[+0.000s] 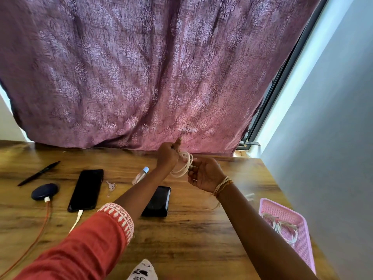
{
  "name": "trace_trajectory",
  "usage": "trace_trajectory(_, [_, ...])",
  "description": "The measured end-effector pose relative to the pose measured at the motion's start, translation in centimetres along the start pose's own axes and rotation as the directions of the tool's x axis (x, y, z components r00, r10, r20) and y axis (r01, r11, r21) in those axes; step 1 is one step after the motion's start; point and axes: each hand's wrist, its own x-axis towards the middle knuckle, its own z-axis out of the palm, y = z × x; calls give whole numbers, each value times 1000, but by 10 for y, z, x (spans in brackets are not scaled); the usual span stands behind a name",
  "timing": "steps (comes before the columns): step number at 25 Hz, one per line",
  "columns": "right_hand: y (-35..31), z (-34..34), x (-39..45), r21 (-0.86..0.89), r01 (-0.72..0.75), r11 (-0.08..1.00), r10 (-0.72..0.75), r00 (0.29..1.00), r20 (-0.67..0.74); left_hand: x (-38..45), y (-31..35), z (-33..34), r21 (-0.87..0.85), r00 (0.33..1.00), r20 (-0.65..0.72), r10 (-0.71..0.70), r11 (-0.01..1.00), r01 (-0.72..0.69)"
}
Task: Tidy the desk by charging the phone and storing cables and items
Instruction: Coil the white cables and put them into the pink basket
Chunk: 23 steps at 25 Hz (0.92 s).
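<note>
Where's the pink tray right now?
In the head view the pink tray sits at the desk's right edge by the wall, beyond the right forearm, with a coiled white cable lying in it.

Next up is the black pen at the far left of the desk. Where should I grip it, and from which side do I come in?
Grip the pen near the middle of its barrel, coming straight down from above. It lies flat and slanted on the wooden desk, with bare desk on both long sides, so thumb and fingers should fit across it. Probably use the left hand, once it lets go of the coiled white cable.
</note>
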Motion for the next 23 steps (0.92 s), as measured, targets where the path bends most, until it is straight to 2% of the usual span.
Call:
trace_trajectory(2, [-3, 1, 1, -211, 186, 960, -219, 965, -142, 1, -4, -1, 24, 998, -20, -53, 998, 53])
trace_trajectory(3, [-4, 2, 0, -349, 301, 887, -372, 915, -158, 2, -7, -1, 38, 996, -25, -83, 996, 84])
trace_trajectory(4, [-5, 2, -2, -473, 391, 790, -493, 863, -110, 2, -9, -1, 55, 994, -30, -106, 993, 107])
trace_trajectory(6, [-5, 7, -5, -631, 493, 599, -554, 824, 117, 3, -12, -1, 133, 992, -27, -122, 983, 124])
trace_trajectory(7, [-3, 8, -4, -717, 503, 482, -535, 818, 214, 2, -12, 0, 176, 992, -10, -124, 977, 123])
trace_trajectory(8, [0, 8, -2, -823, 468, 321, -540, 805, 247, 1, -12, 1, 203, 992, 20, -126, 972, 120])
trace_trajectory(9, [1, 9, -1, -892, 410, 191, -588, 775, 231, 0, -11, 2, 190, 987, 65, -147, 973, 133])
trace_trajectory(10, [1, 11, -1, -922, 360, 142, -664, 726, 181, -1, -12, 4, 148, 975, 119, -186, 975, 168])
trace_trajectory(12, [-1, 11, -2, -919, 329, 217, -755, 654, 56, -5, -10, 6, 53, 930, 221, -293, 956, 289])
trace_trajectory(13, [-2, 10, -2, -906, 343, 248, -759, 650, 39, -5, -10, 7, 39, 917, 238, -320, 947, 320])
trace_trajectory(15, [-2, 9, -7, -884, 393, 255, -700, 705, 112, -5, -11, 8, 42, 915, 220, -337, 941, 337])
trace_trajectory(17, [1, 12, -9, -895, 401, 198, -639, 745, 192, -5, -13, 7, 15, 908, 213, -360, 931, 365])
trace_trajectory(20, [4, 9, -7, -923, 364, 124, -670, 717, 193, -7, -13, 6, -39, 869, 297, -396, 904, 426])
trace_trajectory(21, [5, 9, -7, -925, 358, 131, -692, 701, 173, -9, -12, 6, -39, 853, 338, -397, 900, 434])
trace_trajectory(23, [6, 11, -4, -911, 344, 229, -720, 689, 79, -11, -11, 6, -21, 842, 391, -371, 911, 412])
